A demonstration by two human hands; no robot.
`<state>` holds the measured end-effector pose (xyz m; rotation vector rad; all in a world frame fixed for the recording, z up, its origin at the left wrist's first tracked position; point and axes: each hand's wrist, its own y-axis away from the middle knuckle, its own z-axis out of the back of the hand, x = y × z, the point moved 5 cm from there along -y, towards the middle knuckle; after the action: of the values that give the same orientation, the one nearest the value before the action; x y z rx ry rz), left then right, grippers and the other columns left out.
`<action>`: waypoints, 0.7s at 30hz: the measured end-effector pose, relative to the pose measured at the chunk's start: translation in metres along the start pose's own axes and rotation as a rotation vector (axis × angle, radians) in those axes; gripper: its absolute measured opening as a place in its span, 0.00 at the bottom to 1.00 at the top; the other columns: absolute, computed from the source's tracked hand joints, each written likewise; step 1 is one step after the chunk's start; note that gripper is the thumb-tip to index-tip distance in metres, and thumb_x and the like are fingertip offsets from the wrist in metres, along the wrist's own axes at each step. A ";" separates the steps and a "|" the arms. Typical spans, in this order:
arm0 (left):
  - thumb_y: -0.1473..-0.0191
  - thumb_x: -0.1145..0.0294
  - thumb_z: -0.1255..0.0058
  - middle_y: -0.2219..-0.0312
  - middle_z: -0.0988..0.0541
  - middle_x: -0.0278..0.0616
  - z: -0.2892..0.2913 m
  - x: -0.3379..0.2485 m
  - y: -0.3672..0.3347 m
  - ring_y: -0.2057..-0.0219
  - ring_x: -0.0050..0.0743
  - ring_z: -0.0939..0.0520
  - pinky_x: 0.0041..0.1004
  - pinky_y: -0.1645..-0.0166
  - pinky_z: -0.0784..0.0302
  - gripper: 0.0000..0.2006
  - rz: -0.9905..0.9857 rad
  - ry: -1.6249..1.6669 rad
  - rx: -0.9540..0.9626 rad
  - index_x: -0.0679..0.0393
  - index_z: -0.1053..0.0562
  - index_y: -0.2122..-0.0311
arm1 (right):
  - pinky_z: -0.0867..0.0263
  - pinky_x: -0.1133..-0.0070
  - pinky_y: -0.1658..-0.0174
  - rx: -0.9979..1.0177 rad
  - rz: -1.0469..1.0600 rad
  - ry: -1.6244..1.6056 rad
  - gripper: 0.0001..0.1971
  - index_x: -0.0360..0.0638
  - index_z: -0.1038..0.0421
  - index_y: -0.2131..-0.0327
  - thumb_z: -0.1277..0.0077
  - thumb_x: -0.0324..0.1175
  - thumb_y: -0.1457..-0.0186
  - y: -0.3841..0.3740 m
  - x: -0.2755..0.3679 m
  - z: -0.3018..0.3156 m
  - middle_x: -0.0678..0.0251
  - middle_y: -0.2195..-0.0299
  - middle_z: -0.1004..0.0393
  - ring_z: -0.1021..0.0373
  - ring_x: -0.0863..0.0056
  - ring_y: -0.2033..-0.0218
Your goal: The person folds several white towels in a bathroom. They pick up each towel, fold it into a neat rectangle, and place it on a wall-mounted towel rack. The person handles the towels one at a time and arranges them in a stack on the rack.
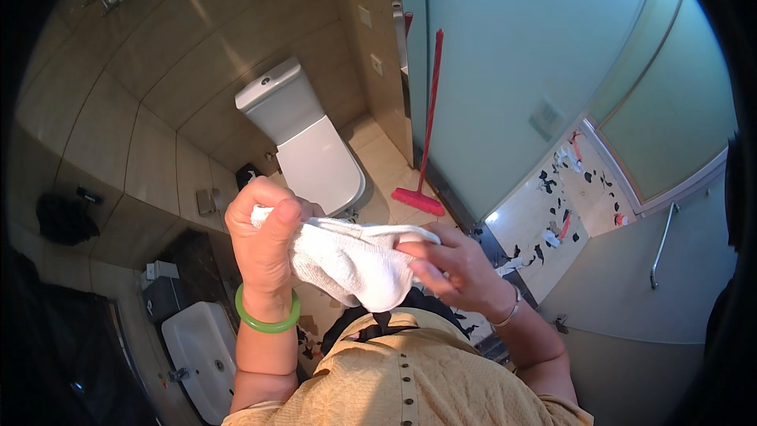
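Observation:
A white cloth [355, 260] with a knitted or terry look and a hemmed upper edge is stretched between my hands, in front of my chest. My left hand [272, 233], with a green bangle at the wrist, is closed in a fist round one end, and a bit of cloth pokes out by the thumb. At the other end, my right hand [457, 268] pinches the cloth near its edge, some fingertips hidden in the folds. The lower part hangs in a loose, bulging fold.
A white toilet [319, 162] with its lid down stands ahead. A red broom [430, 126] leans on the blue glass panel [520, 55]. Dark and white scraps [552, 237] litter the floor at right. At lower left is a white washbasin [197, 347]; a glass door [631, 292] stands at right.

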<state>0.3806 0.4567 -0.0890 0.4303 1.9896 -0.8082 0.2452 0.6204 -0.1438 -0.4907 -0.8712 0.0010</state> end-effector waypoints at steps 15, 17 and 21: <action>0.52 0.68 0.40 0.80 0.26 0.32 0.009 -0.004 0.005 0.77 0.13 0.27 0.16 0.72 0.32 0.13 0.282 -0.354 0.130 0.63 0.28 0.64 | 0.39 0.80 0.66 -0.215 0.007 -0.574 0.07 0.38 0.30 0.74 0.42 0.27 0.55 -0.011 0.001 0.013 0.63 0.72 0.29 0.33 0.74 0.71; 0.54 0.62 0.38 0.78 0.25 0.33 -0.006 0.012 0.014 0.75 0.14 0.26 0.15 0.69 0.30 0.24 0.454 -0.239 0.268 0.67 0.30 0.56 | 0.37 0.79 0.65 -0.186 0.104 -0.440 0.08 0.37 0.31 0.73 0.42 0.28 0.54 -0.021 0.016 0.010 0.62 0.72 0.29 0.32 0.73 0.70; 0.52 0.67 0.40 0.70 0.22 0.32 -0.022 0.034 0.039 0.69 0.14 0.25 0.18 0.65 0.29 0.20 0.520 -0.207 0.383 0.65 0.28 0.54 | 0.33 0.76 0.68 -0.157 0.159 -0.141 0.11 0.40 0.31 0.72 0.40 0.21 0.61 -0.034 0.033 -0.002 0.62 0.71 0.28 0.30 0.67 0.69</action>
<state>0.3721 0.4998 -0.1243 0.9963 1.4326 -0.8508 0.2611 0.5961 -0.1069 -0.7130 -0.9728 0.1147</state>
